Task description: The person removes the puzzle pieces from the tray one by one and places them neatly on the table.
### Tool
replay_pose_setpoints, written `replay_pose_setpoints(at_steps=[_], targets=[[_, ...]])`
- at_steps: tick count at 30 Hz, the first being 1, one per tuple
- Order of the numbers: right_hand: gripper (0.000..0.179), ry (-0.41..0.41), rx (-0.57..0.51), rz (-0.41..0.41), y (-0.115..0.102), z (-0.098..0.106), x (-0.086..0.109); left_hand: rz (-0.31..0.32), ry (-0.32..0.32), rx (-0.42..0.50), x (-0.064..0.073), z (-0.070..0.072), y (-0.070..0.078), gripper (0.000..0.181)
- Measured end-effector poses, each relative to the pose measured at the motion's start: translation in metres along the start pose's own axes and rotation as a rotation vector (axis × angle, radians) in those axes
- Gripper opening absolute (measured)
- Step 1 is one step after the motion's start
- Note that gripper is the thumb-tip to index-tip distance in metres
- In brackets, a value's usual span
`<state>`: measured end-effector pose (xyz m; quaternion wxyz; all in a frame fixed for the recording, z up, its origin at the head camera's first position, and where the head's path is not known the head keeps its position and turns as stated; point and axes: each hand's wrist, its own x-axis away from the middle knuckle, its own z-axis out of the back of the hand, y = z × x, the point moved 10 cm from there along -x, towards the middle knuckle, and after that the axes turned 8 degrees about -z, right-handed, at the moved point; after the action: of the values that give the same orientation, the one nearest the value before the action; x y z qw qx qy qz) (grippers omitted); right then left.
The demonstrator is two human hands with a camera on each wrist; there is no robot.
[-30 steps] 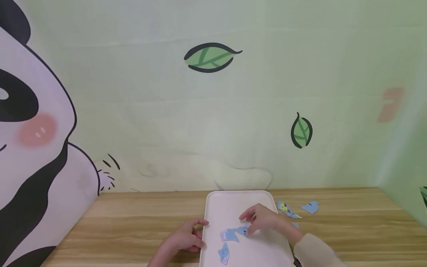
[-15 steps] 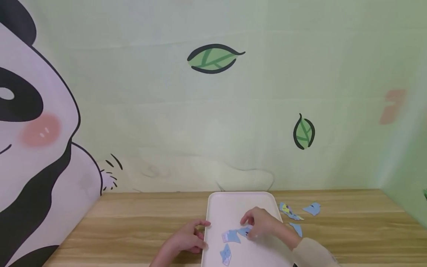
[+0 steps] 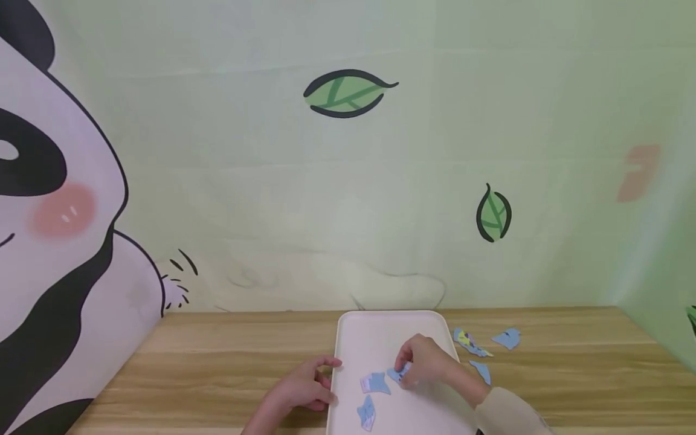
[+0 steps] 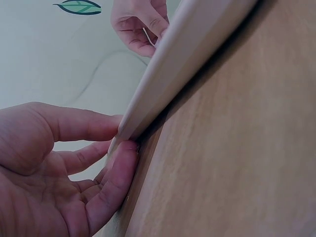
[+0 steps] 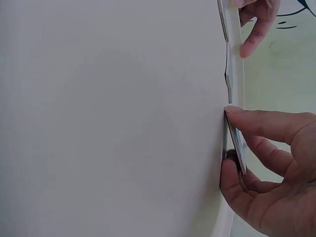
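Observation:
My left hand [image 3: 304, 383] holds the left rim of a white tray [image 3: 391, 329]. In the left wrist view its fingertips [image 4: 111, 127] meet the tray's edge just above the wood. Over the tray's middle, my right hand [image 3: 432, 362] pinches a thin blue puzzle piece [image 3: 394, 374] between thumb and fingers, covering part of it. The right wrist view has this piece tilted against the tray surface. Just left of it lies a blue and pale lilac piece [image 3: 376, 382]. Nearer the front is another blue piece [image 3: 367, 414], apart from the rest.
Right of the tray, on the wooden table [image 3: 244, 338], lie a blue and yellow piece [image 3: 470, 342], a blue piece [image 3: 507, 338] and a smaller blue piece [image 3: 481, 371]. A wall printed with leaves and a panda [image 3: 98, 254] rises behind the table.
My right fingers have drawn closer together on the blue piece, which has shifted slightly and turned, with a small gap now to its left neighbour. The left hand stays at the rim.

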<state>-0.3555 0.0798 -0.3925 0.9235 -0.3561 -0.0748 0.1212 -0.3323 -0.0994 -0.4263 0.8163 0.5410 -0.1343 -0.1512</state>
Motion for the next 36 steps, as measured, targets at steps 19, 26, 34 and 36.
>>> replay_pose_setpoints(at_steps=[19,26,34,36], targets=[[0.025,-0.075,-0.171,-0.036,0.007,0.004,0.001,-0.005,-0.012,-0.007,0.0,0.0,0.0,0.054],[0.027,-0.082,-0.19,-0.015,0.007,0.012,0.001,0.009,-0.014,-0.01,-0.001,0.0,-0.001,0.054],[0.03,-0.112,-0.263,0.002,0.007,0.031,0.001,0.013,-0.006,-0.021,0.0,0.0,0.0,0.054],[0.03,-0.117,-0.264,-0.01,0.007,0.036,0.002,0.014,-0.004,-0.019,-0.001,0.0,0.0,0.054]])
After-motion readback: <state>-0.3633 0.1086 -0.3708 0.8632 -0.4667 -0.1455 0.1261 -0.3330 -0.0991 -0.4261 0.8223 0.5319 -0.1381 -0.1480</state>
